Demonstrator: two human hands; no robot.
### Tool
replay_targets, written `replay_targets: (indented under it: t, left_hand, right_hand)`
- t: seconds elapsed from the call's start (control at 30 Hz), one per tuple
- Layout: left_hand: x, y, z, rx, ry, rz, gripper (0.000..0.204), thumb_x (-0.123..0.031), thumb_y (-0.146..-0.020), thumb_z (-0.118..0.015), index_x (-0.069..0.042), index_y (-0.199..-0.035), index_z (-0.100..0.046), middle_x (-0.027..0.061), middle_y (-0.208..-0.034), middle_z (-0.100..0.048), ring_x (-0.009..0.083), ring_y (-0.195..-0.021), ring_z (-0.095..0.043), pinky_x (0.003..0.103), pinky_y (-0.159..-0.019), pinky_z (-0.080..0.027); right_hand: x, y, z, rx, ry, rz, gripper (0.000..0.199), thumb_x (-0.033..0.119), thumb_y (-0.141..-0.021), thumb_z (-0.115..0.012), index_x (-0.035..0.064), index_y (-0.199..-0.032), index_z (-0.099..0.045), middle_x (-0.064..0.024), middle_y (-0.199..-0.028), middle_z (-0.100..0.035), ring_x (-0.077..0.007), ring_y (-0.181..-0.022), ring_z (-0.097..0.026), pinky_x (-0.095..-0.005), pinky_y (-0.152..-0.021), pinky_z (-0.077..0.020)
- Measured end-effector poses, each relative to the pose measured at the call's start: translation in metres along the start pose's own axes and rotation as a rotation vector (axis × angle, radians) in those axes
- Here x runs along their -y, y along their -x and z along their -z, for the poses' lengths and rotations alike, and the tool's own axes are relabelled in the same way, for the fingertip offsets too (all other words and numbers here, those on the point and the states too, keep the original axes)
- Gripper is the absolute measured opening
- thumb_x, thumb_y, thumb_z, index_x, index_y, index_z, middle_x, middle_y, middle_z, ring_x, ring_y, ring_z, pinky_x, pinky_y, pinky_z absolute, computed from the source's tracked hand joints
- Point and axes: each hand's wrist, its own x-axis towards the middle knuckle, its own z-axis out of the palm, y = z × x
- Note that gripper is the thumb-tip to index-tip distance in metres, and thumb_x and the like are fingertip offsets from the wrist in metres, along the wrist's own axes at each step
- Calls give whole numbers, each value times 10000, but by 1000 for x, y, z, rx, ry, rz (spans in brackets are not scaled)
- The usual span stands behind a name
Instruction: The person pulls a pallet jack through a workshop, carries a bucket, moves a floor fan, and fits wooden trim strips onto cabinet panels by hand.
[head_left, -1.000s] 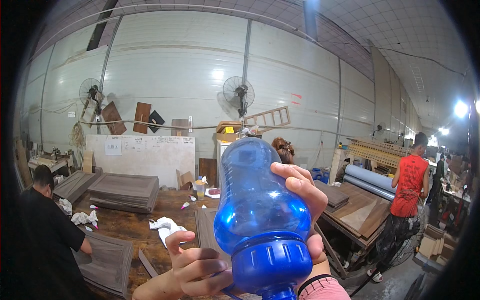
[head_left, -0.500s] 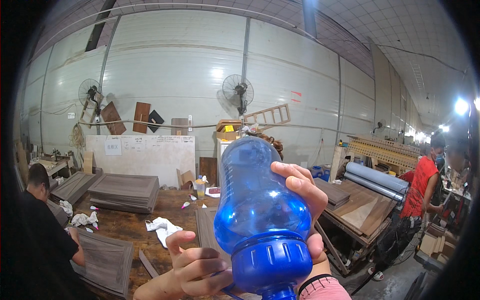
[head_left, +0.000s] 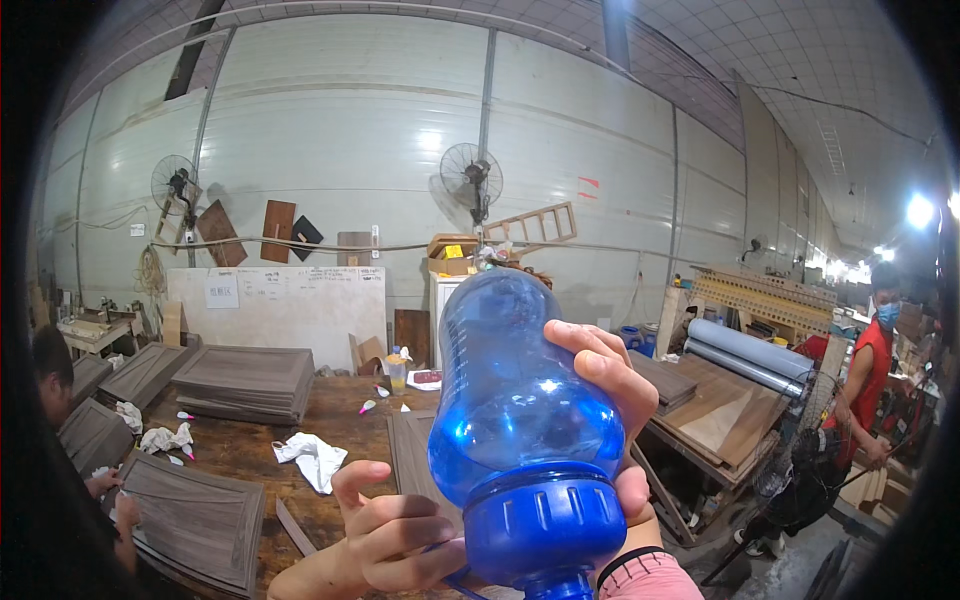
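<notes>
The right hand [head_left: 612,400] has its grip wrapped around the blue bottle [head_left: 520,420], fingers curled over the upper right side of the clear body and the palm behind it; the bottle is raised close before the camera and tipped so that its base points up and away and its wide blue cap [head_left: 545,530] points down toward the lower edge; the left hand [head_left: 395,535] sits just beside the cap on its left, fingers bent and loosely curled, with nothing clamped in them, though whether the fingertips touch the cap or the thin blue strap under it I cannot tell; a pink cuff [head_left: 650,582] with a dark band shows at the right wrist; behind and below the hands runs a brown wooden tabletop [head_left: 250,450], and on it lie a crumpled white cloth [head_left: 312,458], grey panelled door fronts [head_left: 200,520] near the left and a stack of the same panels [head_left: 245,380] further back, with a small bottle [head_left: 398,372] standing near the far edge; at the left edge a person in dark clothes [head_left: 60,440] bends over the tabletop; to the right stands a workbench with boards and grey rolls [head_left: 745,350], and well beyond it a person in a red top [head_left: 870,370]; two wall fans [head_left: 472,178] hang on the pale back wall
</notes>
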Motion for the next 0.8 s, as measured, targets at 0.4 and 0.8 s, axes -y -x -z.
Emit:
replay_targets:
  t: [0.4, 0.8]
  left_hand:
    - [-12, 6, -7, -60, -4, 140, 116, -274, -725, -726, -262, -781, -625, -111, -749, -547, 56, -730, -580, 438, -984, -313]
    - [-26, 17, -30, -151, 57, 173, 102, -270, -713, -726, -242, -754, -637, -98, -702, -563, 77, -699, -581, 438, -966, -315]
  right_hand:
    - [3, 4, 1, 7, -26, -44, 875, 851, -765, -284, 127, -1239, -409, -202, -1278, -491, -278, -1210, -414, -423, -1040, -395]
    - [3, 8, 13, -34, 14, 27, 891, 848, -768, -248, 110, -1237, -419, -225, -1265, -513, -296, -1182, -440, -427, -1041, -379]
